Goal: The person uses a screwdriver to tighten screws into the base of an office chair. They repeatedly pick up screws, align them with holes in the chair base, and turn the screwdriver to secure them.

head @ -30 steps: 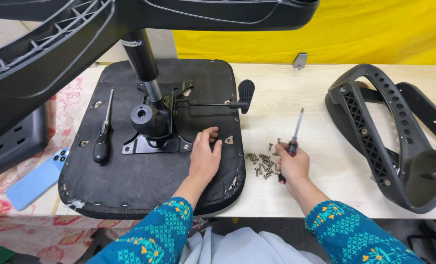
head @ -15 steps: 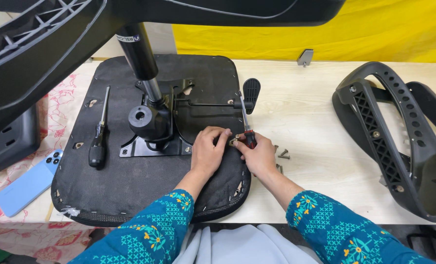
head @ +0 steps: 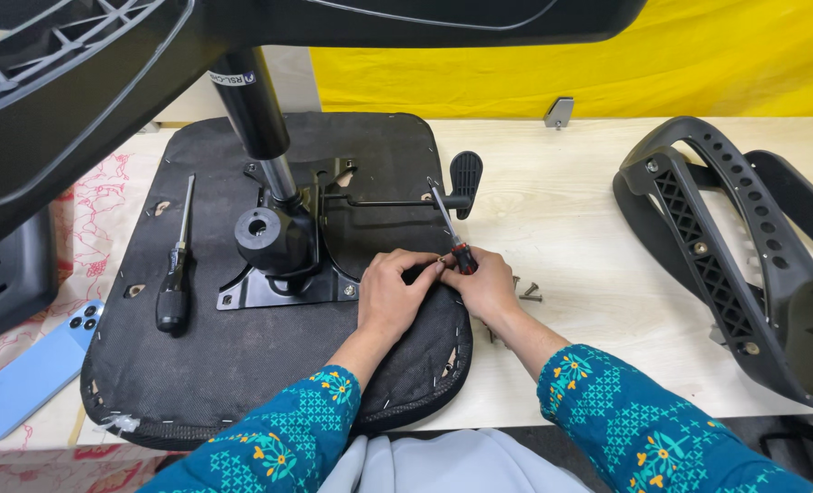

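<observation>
Far L of the grip: light-blue phone (head: pixel 31 372) lies flat, camera side up, on a red-and-white patterned cloth (head: pixel 96 196). No packages or signs in view. Only label is a small white-lettered band on the black gas-lift column (head: pixel 251 110), up and L of the hands; text not copied.

L of grip: spare black-handled screwdriver (head: pixel 175 274) lies loose on the upturned seat base (head: pixel 242 365), tip pointing away. Could roll off if the base gets jolted.

Just L of grip: black metal mechanism plate (head: pixel 283 283), bolted area beside the fingers.

At the grip: left hand (head: pixel 390 294) curled, fingertips pressed together on something small at the seat's near-R corner, prob. a screw, can't tell for sure. Right hand (head: pixel 489 285) wrapped round the red-and-black screwdriver (head: pixel 450 230), shaft tilting up and away toward the lever paddle (head: pixel 466 171). Hands touching.

Risks: the small piece could slip from the L pinch and drop off the table edge; driver tip isn't seated, so a slip could jab the L fingers or tear the fabric.

Just R of grip: loose screws (head: pixel 527 292) on the pale table (head: pixel 571 210), easily swept off by the R forearm.

Far R: black plastic chair frames (head: pixel 735 265), well apart.
</observation>
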